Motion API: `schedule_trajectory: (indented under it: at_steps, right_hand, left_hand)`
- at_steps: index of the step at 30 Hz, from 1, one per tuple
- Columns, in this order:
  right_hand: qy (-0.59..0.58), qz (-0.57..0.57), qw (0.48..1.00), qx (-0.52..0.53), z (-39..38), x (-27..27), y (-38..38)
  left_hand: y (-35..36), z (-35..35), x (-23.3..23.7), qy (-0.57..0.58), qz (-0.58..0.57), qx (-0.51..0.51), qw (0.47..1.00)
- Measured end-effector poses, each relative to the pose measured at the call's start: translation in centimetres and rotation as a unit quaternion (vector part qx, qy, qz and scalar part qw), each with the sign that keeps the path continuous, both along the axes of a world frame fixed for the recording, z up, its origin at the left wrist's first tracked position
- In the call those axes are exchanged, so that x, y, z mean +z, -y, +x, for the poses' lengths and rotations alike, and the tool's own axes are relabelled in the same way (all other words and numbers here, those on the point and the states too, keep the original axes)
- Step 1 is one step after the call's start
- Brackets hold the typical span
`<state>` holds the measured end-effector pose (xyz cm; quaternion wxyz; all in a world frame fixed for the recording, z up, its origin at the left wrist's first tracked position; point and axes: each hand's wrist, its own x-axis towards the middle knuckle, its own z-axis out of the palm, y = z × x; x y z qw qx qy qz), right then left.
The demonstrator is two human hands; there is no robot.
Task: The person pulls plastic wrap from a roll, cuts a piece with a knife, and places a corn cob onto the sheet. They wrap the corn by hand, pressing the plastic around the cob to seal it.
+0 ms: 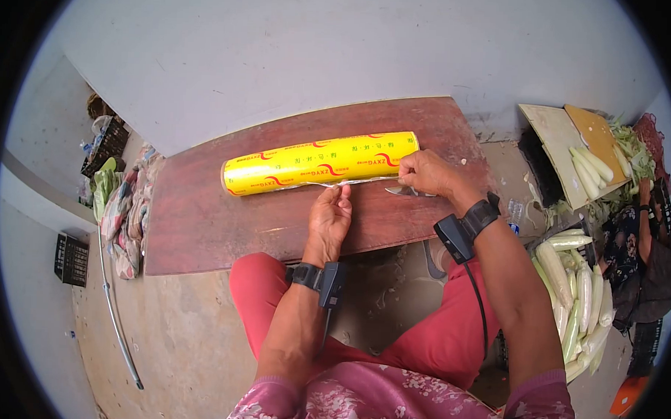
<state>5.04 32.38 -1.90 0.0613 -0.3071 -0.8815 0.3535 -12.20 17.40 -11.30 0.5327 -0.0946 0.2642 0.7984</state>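
Note:
A yellow roll of wrap point(315, 161) with red and green print lies slantwise on the dark red wooden table point(201, 242). Below its middle, my left hand point(330, 215) pinches the loose film edge, a thin whitish strip along the roll's lower side. My right hand point(429, 172) is closed at the roll's right end, with its fingers pinched on the same edge. Under the right hand a shiny metal blade point(401, 190) lies on the table, its other end partly hidden by the hand.
Peeled pale vegetables point(580, 292) are piled at the right, near boards point(556, 136) with more of them. A co-worker's arm point(645, 213) shows at the far right. Cloths point(128, 217), a metal pole point(113, 305) and a black crate point(71, 259) are at the left.

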Motion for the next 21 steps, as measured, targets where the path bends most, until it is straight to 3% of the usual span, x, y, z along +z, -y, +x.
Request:
schedule_trajectory:
  at_steps: [4, 15, 21]
  right_hand:
    - [0.010, -0.003, 1.000, -0.003, 0.1, -0.2, 0.0]
    - [-0.035, 0.033, 0.998, 0.039, -0.1, -1.3, -0.8]
    - [-0.044, 0.047, 0.997, 0.040, -0.2, -1.0, -0.4]
  left_hand:
    - [-0.3, 0.4, 0.7, 0.061, -0.019, 0.025, 0.998]
    - [-0.7, 0.4, -1.7, -0.019, 0.035, 0.048, 0.998]
    - [-0.5, 0.4, 0.3, -0.034, 0.028, 0.059, 0.997]
